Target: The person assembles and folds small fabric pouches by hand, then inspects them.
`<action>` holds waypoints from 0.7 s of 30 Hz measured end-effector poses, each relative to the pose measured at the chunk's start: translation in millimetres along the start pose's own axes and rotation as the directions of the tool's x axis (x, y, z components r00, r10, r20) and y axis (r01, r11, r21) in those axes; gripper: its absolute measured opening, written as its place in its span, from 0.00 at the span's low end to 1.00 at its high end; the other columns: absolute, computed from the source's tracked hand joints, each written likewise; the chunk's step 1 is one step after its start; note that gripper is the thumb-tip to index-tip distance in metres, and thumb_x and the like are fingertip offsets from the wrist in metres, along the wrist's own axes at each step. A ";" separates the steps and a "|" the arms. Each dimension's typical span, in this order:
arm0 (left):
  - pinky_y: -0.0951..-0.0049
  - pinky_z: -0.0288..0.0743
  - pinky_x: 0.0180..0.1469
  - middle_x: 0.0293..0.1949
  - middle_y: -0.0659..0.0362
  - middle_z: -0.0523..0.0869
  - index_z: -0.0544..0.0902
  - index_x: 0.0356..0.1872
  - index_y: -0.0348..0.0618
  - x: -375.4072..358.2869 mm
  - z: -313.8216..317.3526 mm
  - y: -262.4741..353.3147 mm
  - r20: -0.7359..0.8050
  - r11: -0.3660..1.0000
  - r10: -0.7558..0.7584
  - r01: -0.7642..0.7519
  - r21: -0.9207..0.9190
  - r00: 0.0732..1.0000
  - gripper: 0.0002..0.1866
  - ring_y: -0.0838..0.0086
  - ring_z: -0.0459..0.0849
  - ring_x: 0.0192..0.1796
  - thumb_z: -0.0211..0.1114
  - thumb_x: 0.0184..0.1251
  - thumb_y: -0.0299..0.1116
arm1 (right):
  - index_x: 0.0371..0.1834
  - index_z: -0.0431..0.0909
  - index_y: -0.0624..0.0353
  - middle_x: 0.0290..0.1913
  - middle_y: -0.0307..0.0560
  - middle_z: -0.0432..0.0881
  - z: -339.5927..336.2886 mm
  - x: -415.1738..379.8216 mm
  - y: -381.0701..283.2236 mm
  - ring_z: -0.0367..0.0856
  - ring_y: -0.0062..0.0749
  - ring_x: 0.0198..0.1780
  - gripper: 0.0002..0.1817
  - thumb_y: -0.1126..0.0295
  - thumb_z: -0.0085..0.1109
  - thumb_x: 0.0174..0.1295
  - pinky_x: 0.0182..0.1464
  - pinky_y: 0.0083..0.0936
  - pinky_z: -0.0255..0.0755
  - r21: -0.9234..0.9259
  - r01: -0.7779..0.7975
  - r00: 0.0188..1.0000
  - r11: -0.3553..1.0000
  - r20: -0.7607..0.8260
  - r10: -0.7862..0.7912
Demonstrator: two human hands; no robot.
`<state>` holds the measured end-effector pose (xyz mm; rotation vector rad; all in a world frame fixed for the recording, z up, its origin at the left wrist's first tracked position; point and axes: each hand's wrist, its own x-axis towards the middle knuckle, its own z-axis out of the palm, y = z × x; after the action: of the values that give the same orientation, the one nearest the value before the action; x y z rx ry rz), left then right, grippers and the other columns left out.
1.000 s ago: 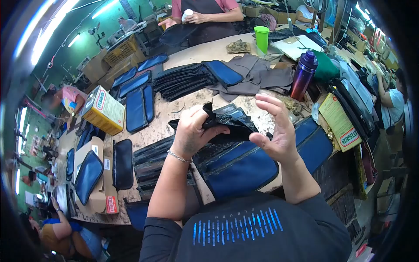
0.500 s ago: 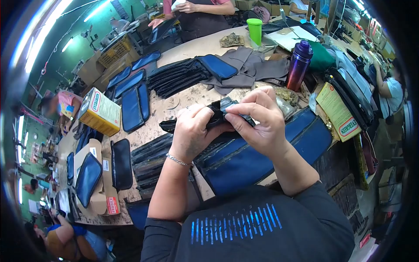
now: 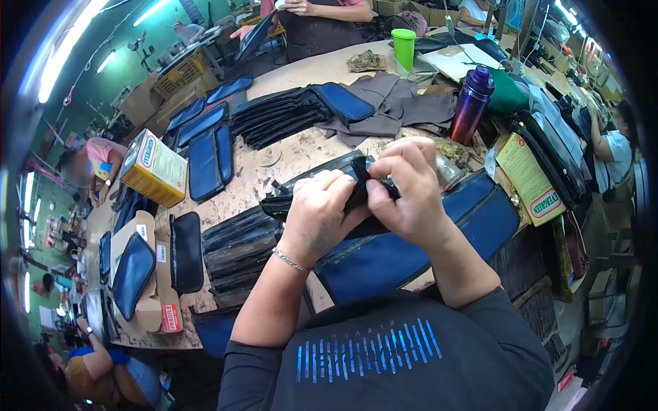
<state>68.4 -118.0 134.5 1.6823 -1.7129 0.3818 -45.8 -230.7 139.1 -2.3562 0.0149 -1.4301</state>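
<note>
In the head view, a dark pouch-like piece with black edging (image 3: 337, 166) is held up above the work table, its far part showing past my fingers. My left hand (image 3: 321, 209) is closed around its near side, knuckles up. At its upper right edge, my right hand (image 3: 409, 185) pinches with thumb and fingers bent; the exact spot gripped is partly hidden. Large blue panels with black strips (image 3: 384, 253) lie beneath my forearms. A row of black-edged pieces (image 3: 236, 257) lies to the left of my left wrist.
Blue pouches (image 3: 211, 163) and a stack of black-edged ones (image 3: 277, 116) lie farther back. A yellow tin (image 3: 156, 171) stands left, with a cardboard box (image 3: 147, 301) nearer. A purple bottle (image 3: 473, 103) and green cup (image 3: 404, 51) stand behind. A co-worker (image 3: 312, 31) stands across the table.
My left hand has moved slightly right and down, closer to my right hand. The held piece has turned, showing more of its far surface. The co-worker's dark piece opposite has shifted.
</note>
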 end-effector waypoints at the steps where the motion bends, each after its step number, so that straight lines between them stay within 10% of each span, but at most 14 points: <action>1: 0.69 0.69 0.29 0.23 0.58 0.73 0.71 0.23 0.41 1.6 -2.3 1.1 -0.002 1.000 -0.002 0.002 0.001 1.000 0.16 0.65 0.75 0.27 0.70 0.40 0.36 | 0.28 0.74 0.58 0.35 0.45 0.71 -4.4 -0.1 2.3 0.67 0.38 0.40 0.06 0.73 0.58 0.46 0.47 0.27 0.61 0.138 -0.115 0.990 0.984 0.101 0.101; 3: 0.68 0.70 0.28 0.21 0.57 0.74 0.71 0.22 0.40 4.6 -7.9 4.2 -0.011 0.994 -0.052 0.051 -0.094 0.999 0.17 0.63 0.76 0.25 0.71 0.41 0.37 | 0.37 0.76 0.59 0.37 0.43 0.73 -11.1 -0.6 10.8 0.68 0.34 0.43 0.11 0.68 0.58 0.50 0.50 0.25 0.59 0.282 -0.235 0.959 0.930 0.227 0.173; 6: 0.68 0.70 0.27 0.20 0.55 0.75 0.72 0.21 0.39 5.6 -7.4 -0.7 -0.051 0.993 -0.051 0.045 -0.105 0.997 0.18 0.62 0.76 0.23 0.72 0.42 0.39 | 0.60 0.64 0.58 0.44 0.40 0.74 -19.6 0.4 17.4 0.67 0.22 0.48 0.28 0.63 0.58 0.55 0.53 0.20 0.57 0.762 -0.546 0.825 0.348 0.417 0.381; 13: 0.68 0.70 0.26 0.19 0.55 0.74 0.72 0.21 0.39 6.6 -3.2 2.5 -0.036 0.994 -0.034 0.030 -0.108 0.999 0.18 0.62 0.76 0.22 0.71 0.43 0.39 | 0.60 0.60 0.60 0.39 0.42 0.78 -14.6 3.1 16.4 0.70 0.22 0.48 0.35 0.75 0.64 0.48 0.57 0.27 0.58 0.554 -0.248 0.969 0.795 0.160 0.191; 17: 0.68 0.70 0.26 0.19 0.56 0.74 0.72 0.21 0.39 6.1 -0.7 2.2 0.004 0.996 -0.049 0.049 -0.069 0.999 0.18 0.62 0.76 0.23 0.71 0.43 0.39 | 0.60 0.59 0.59 0.32 0.37 0.78 -4.2 -2.0 13.6 0.71 0.25 0.46 0.35 0.74 0.64 0.47 0.57 0.26 0.58 0.607 -0.377 0.926 0.700 0.254 0.279; 21: 0.68 0.68 0.26 0.19 0.55 0.73 0.72 0.20 0.39 7.9 -1.4 2.4 -0.028 0.997 -0.071 0.070 -0.039 0.997 0.18 0.61 0.74 0.22 0.72 0.42 0.38 | 0.69 0.43 0.51 0.54 0.54 0.69 -9.5 3.9 14.7 0.62 0.37 0.60 0.51 0.60 0.67 0.42 0.61 0.43 0.49 0.691 -0.428 0.903 0.582 0.301 0.307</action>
<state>67.1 -122.7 141.3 1.6964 -1.6249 0.3378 -49.3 -248.2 141.5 -1.6171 -0.0993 -0.8089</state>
